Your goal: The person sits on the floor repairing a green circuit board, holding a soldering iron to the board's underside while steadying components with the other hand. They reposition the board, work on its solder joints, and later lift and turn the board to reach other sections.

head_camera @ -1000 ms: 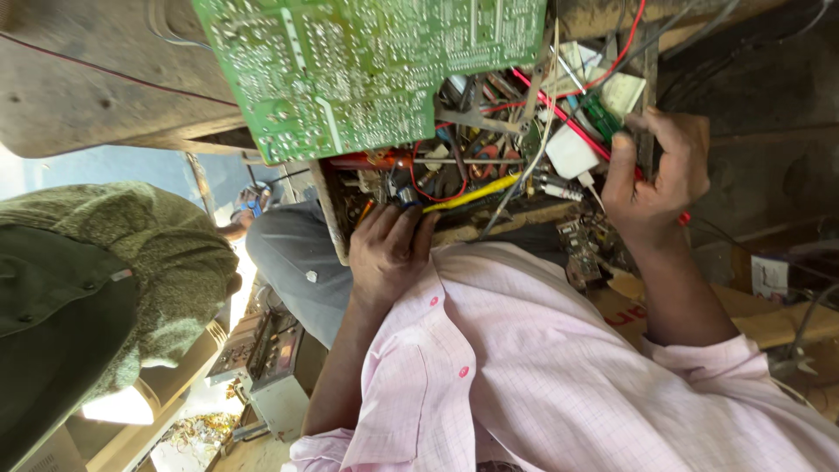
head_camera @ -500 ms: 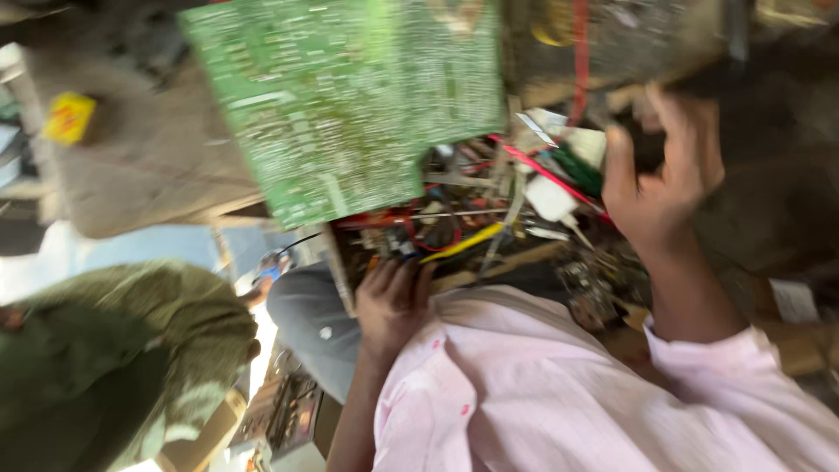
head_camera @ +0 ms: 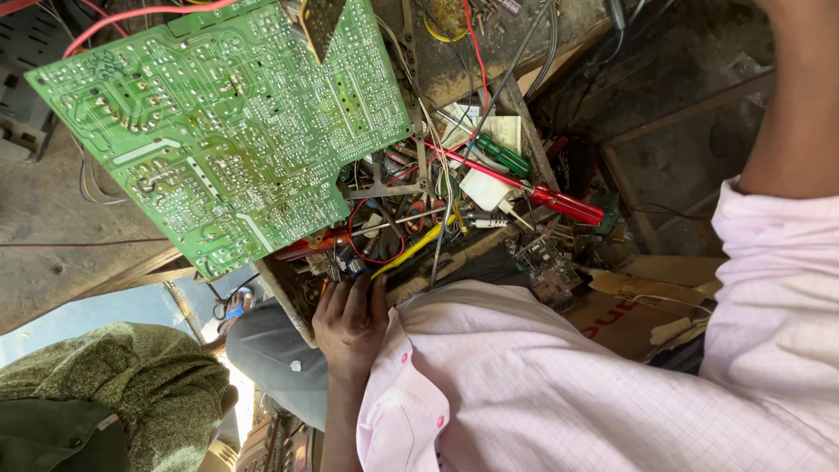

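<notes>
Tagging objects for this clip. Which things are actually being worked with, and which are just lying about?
In hand:
left hand, reaching into the tangled wires and small parts at the bench edge
green circuit board, just above it

Lying about:
red-handled screwdriver
green-handled screwdriver
torn cardboard

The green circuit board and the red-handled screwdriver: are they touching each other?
Apart. The head view shows the green circuit board ending well left of the red-handled screwdriver, with wires and small parts between.

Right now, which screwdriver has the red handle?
The red screwdriver lying farther right in the tool pile. The other screwdriver, just up-left of it, has a green handle.
</notes>
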